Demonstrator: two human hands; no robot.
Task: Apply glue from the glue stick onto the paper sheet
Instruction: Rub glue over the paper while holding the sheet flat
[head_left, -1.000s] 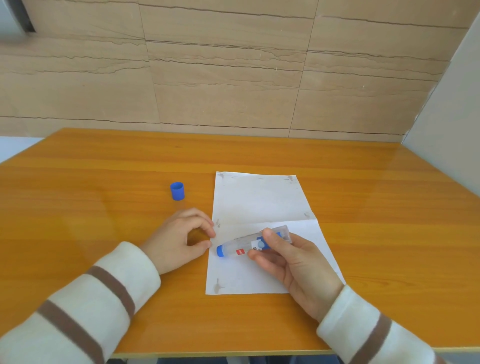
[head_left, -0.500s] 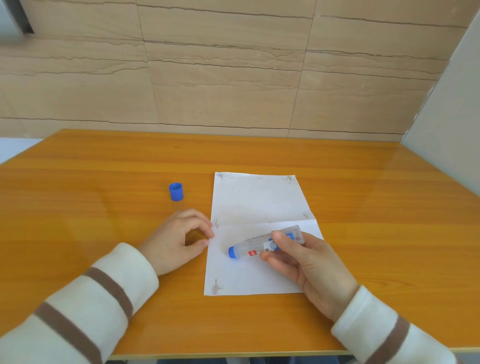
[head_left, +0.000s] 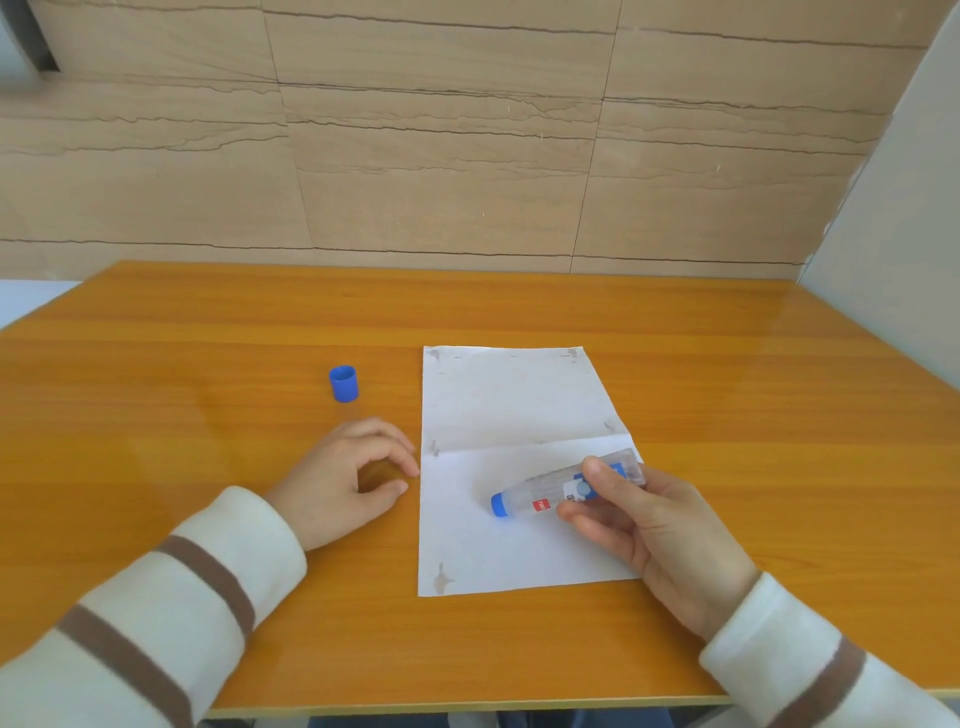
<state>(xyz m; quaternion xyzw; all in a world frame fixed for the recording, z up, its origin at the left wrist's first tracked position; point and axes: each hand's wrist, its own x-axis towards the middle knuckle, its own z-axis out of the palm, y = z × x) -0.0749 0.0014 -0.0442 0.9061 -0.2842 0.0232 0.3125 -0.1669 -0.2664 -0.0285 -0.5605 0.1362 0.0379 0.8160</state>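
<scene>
While my right hand (head_left: 660, 525) pinches the light, rigid glue stick (head_left: 566, 486) mid-barrel, my left hand (head_left: 348, 486), fingers loosely curled and empty, should pin the flimsy paper sheet (head_left: 498, 405).

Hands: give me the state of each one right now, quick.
Left hand: holds nothing, fingers loosely curled, resting on the table beside the paper sheet.
Right hand: grips the glue stick over the paper sheet.

You can't read the glue stick's (head_left: 550, 493) label, partly hidden by your right hand (head_left: 654, 535); its tip perhaps touches the paper sheet (head_left: 498, 410).
</scene>
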